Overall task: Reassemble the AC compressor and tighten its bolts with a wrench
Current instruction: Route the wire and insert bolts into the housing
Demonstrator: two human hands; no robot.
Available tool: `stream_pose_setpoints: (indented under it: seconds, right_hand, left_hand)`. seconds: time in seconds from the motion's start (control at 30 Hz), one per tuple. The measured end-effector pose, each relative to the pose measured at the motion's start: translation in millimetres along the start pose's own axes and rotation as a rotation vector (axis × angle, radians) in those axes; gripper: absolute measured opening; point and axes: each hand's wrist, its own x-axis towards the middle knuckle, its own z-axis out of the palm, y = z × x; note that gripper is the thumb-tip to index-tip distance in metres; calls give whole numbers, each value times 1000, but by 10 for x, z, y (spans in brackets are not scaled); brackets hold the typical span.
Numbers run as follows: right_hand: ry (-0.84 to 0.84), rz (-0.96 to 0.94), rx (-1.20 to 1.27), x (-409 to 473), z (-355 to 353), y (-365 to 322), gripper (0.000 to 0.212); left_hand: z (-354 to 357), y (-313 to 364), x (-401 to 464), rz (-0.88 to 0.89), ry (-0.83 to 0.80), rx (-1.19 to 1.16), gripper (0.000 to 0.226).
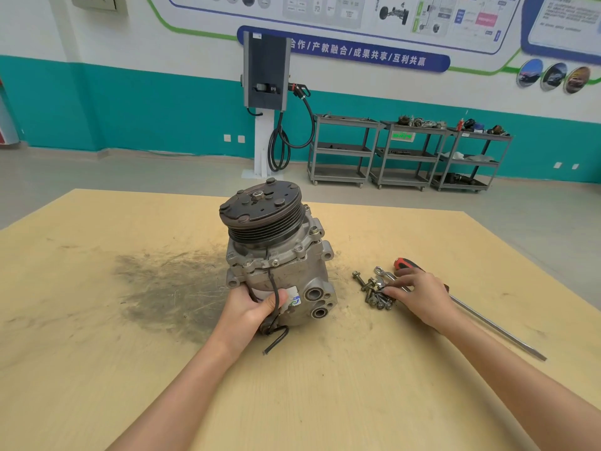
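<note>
Fingers point(392, 291) of the right hand point(419, 294), lightly curled, tips resting among a cluster of loose flanged bolts point(374, 292); whether one bolt is pinched cannot be told. A wrench point(385, 277) lies partly under this hand, its ring end showing beyond the bolts. Thumb and fingers of the left hand point(252, 309) are wrapped around the near lower end of the AC compressor point(279, 255), over its black cable point(276, 323), which loops down onto the surface. The compressor stands tilted at the centre of the wooden surface point(130, 369), grooved pulley point(265, 222) and clutch plate uppermost and facing away, two round ports point(316, 302) facing right. A dark greasy smear point(169, 288) marks the surface left of the compressor. A long screwdriver point(487, 320) with red-and-black handle lies right of the bolts, its shaft passing under the right hand. Background: wall-mounted charging unit point(266, 71) with hanging cable, three grey shelf trolleys point(409, 154) along a teal-and-white wall.
</note>
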Motion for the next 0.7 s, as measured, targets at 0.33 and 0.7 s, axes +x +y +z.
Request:
stream_pose_setpoints:
  seconds: [0.33, 0.7]
  right_hand:
    - [145, -147, 597, -252, -304, -714, 7]
    - [-71, -482, 736, -518, -549, -1660, 6]
  left_hand:
    - [2, 14, -5, -6, -6, -9, 28]
    - [-1, 27, -15, 5, -13, -13, 27]
